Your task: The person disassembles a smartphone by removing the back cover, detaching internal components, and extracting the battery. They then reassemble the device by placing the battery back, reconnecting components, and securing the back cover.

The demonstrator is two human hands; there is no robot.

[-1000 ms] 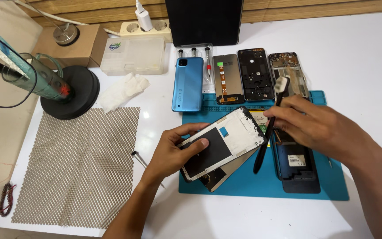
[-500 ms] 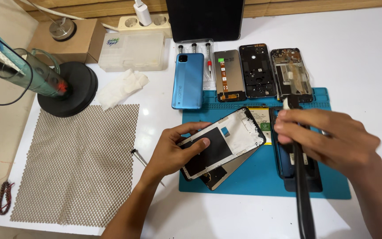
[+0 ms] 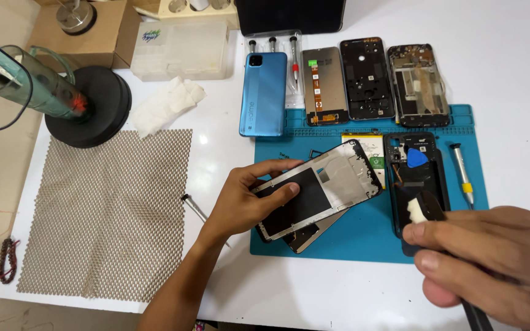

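Your left hand point(image 3: 246, 202) is clamped on a phone middle frame point(image 3: 320, 187), thumb on its dark panel, and holds it tilted over the left part of the blue work mat point(image 3: 363, 236); a second flat part lies under it, touching. Your right hand point(image 3: 492, 263) is closed around a black brush point(image 3: 424, 208), and its pale tip rests on the opened black phone body point(image 3: 415, 181) just beside the frame. A blue pick point(image 3: 416, 157) lies inside that body.

I judge the teardown is mostly done: a blue back cover point(image 3: 264, 94), a display panel point(image 3: 324, 86) and two more frames point(image 3: 394, 83) lie in a row at the far edge of the mat. The cleaning seems to be in progress, and nothing is put together yet. A small screwdriver point(image 3: 463, 173) waits at the right.
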